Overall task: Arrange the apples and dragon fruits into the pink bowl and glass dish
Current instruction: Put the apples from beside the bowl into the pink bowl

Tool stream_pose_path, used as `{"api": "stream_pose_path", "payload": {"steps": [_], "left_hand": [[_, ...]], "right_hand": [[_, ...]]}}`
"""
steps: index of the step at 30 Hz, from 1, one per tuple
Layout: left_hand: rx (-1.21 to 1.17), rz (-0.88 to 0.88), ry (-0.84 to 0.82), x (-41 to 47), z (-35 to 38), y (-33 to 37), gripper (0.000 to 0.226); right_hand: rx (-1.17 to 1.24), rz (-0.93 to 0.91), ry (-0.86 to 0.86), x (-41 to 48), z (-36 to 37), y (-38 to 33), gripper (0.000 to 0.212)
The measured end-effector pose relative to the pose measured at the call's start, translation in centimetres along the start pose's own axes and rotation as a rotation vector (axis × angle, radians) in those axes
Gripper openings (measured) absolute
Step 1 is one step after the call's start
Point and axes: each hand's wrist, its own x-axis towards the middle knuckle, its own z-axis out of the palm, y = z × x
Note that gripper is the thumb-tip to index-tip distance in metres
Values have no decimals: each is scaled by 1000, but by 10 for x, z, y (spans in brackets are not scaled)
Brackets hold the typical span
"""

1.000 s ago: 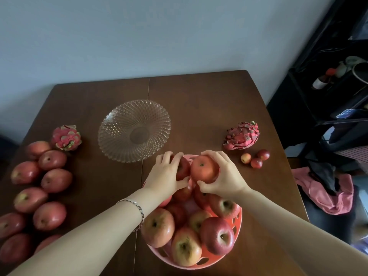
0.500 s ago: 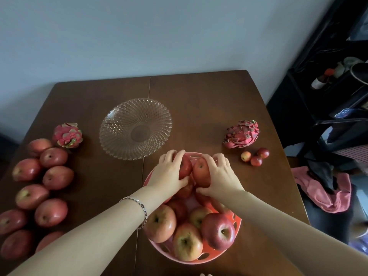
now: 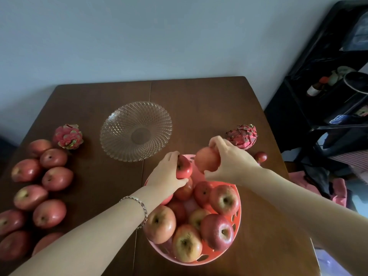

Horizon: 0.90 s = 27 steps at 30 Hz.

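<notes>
Apples on the bare table (image 3: 199, 100), far left: about eleven loose (image 3: 56, 178), laid in rough rows, the nearest ones cut by the frame edge, so count not exact. Dragon fruits: two. First dragon fruit (image 3: 68, 136) just behind the loose apples; second dragon fruit (image 3: 242, 136) behind the right hand. Glass dish (image 3: 136, 130): one, empty, upright, between the two dragon fruits and behind the pink bowl (image 3: 238, 214). Pink bowl: one, near edge of table, filled with roughly eight or nine apples (image 3: 217, 232); lower ones partly hidden. Left hand (image 3: 167, 174), bracelet (image 3: 142, 208) at wrist: fingers curled around a red apple (image 3: 184, 166) at the far rim of the bowl, thumb beneath, apple resting against its neighbours. Right hand (image 3: 229, 158): clasped over a paler apple (image 3: 207, 162), fingertips on top, thumb under, fruit raised clear of the pile above the far rim. Small red fruit (image 3: 260, 156): one visible, just right of the right wrist, on the table.
</notes>
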Motion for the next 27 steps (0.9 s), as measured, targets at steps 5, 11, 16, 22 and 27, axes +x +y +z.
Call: {"api": "stream_pose_path", "payload": {"steps": [5, 11, 16, 22, 27], "left_hand": [[-36, -13, -34, -1, -4, -2, 71], [-88, -18, -5, -1, -2, -3, 73], [-69, 14, 23, -2, 2, -1, 72], [33, 12, -34, 7, 10, 8, 78], [154, 48, -178, 5, 19, 22, 70]], "right_hand": [[-346, 0, -157, 3, 22, -6, 65], [-322, 101, -121, 9, 44, -1, 66], [-190, 101, -197, 6, 44, 12, 82], [-227, 176, -93, 9, 47, 10, 71], [-309, 129, -172, 12, 37, 15, 75]]}}
